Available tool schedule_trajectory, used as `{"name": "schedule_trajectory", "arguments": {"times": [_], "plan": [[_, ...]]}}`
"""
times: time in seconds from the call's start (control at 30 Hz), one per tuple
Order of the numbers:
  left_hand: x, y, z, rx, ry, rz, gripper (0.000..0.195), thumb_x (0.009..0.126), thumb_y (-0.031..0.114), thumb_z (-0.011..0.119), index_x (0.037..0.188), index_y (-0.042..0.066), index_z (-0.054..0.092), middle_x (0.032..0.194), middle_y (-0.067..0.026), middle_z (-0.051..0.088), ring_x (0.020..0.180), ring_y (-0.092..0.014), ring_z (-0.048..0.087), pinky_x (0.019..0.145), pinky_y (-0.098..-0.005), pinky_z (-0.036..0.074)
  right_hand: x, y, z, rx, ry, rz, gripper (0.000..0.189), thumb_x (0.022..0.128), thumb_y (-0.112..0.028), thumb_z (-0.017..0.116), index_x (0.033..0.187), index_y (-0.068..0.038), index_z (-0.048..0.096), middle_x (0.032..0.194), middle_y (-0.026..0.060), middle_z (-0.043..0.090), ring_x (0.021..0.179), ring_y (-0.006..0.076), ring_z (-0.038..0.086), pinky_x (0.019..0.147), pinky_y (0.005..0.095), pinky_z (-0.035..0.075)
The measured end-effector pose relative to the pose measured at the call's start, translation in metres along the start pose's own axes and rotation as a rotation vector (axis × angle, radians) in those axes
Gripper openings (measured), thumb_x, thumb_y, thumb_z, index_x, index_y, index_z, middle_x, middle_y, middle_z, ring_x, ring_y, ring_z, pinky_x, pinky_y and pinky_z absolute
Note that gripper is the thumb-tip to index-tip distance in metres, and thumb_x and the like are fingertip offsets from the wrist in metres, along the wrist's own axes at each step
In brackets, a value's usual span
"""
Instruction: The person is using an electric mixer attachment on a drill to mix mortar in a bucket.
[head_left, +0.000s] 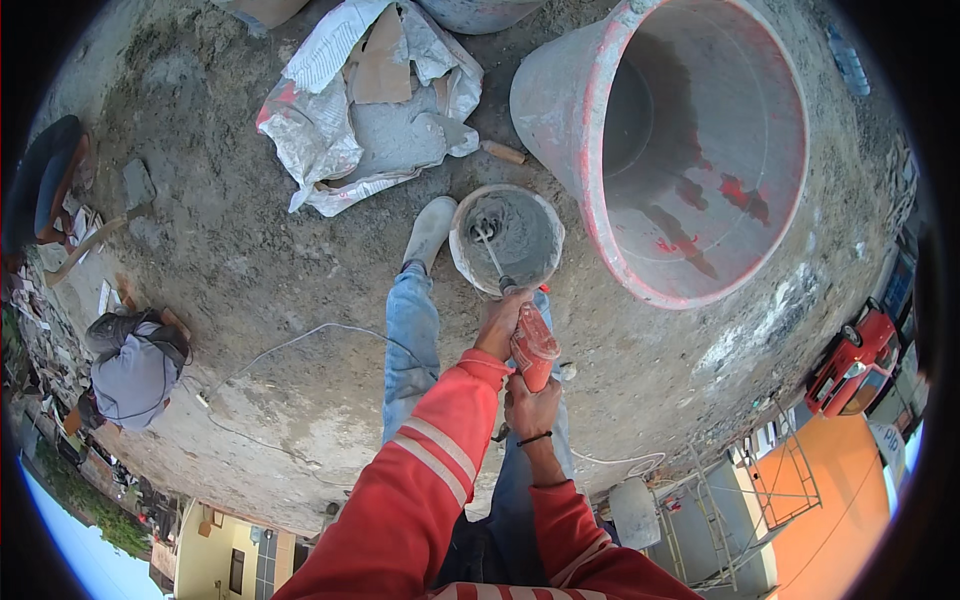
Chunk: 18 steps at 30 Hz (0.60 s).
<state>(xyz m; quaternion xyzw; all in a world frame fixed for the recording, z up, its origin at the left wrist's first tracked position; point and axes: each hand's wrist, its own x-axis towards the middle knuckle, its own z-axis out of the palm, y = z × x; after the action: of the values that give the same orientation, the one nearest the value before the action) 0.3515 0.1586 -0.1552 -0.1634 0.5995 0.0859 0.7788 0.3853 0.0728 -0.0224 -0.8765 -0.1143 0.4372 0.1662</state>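
Observation:
A red power drill (534, 345) is held in both hands between my legs. My left hand (501, 324) wraps its front end near the chuck, while my right hand (532, 409) grips the rear handle. From the chuck a mixing paddle (491, 251) reaches down into a bucket (556, 259) of wet grey cement mix (529, 232). Its head is partly sunk in the mix at the left side. The bucket stands on the ground beside my left boot (431, 229).
Ahead lies a torn-open sack (315, 142) of grey powder, with a wooden handle (502, 152) beside it. A large tub (697, 150) leans at right. A power cord (300, 334) crosses the dirt. Leftward are a hoe (90, 247) and two people. Scaffolding (712, 517) stands behind.

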Motion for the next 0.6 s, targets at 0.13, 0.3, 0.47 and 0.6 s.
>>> {"name": "schedule_trajectory", "arguments": {"times": [0.13, 0.3, 0.47, 0.6], "plan": [[0.002, 0.005, -0.007, 0.083, 0.008, 0.015, 0.018, 0.093, 0.024, 0.068, 0.088, 0.007, 0.063, 0.078, -0.0034, 0.063, 0.063, -0.014, 0.061, 0.059, -0.0304, 0.052, 0.002, 0.003, 0.006, -0.002, -0.013, 0.001, 0.021, 0.075, -0.014, 0.069, 0.075, 0.006, 0.065, 0.068, 0.0256, 0.065, 0.065, 0.0402, 0.069, 0.06, 0.0453, 0.05], [0.007, 0.014, -0.006, 0.094, -0.016, 0.029, 0.02, 0.093, 0.025, 0.068, 0.09, 0.006, 0.063, 0.078, -0.0036, 0.063, 0.063, -0.014, 0.061, 0.059, -0.0304, 0.051, 0.003, -0.015, 0.011, 0.048, -0.023, -0.005, 0.021, 0.075, -0.014, 0.069, 0.072, 0.007, 0.064, 0.062, 0.0197, 0.064, 0.056, 0.0291, 0.065, 0.056, 0.0424, 0.048], [0.004, 0.013, -0.004, 0.079, 0.033, 0.039, 0.022, 0.092, 0.027, 0.069, 0.091, 0.005, 0.065, 0.079, -0.0038, 0.064, 0.064, -0.014, 0.061, 0.058, -0.0305, 0.051, 0.004, -0.02, 0.008, 0.137, -0.063, 0.074, 0.02, 0.076, -0.013, 0.068, 0.069, 0.005, 0.064, 0.055, 0.0101, 0.061, 0.048, 0.0156, 0.056, 0.05, 0.0376, 0.045], [-0.006, 0.011, 0.012, 0.142, 0.099, 0.023, 0.023, 0.091, 0.027, 0.071, 0.089, 0.004, 0.067, 0.079, -0.0039, 0.064, 0.063, -0.014, 0.06, 0.058, -0.0307, 0.05, 0.004, -0.014, 0.004, 0.209, -0.021, 0.103, 0.02, 0.077, -0.013, 0.068, 0.066, 0.003, 0.064, 0.053, 0.0074, 0.06, 0.046, 0.0136, 0.056, 0.047, 0.0342, 0.043]]}}
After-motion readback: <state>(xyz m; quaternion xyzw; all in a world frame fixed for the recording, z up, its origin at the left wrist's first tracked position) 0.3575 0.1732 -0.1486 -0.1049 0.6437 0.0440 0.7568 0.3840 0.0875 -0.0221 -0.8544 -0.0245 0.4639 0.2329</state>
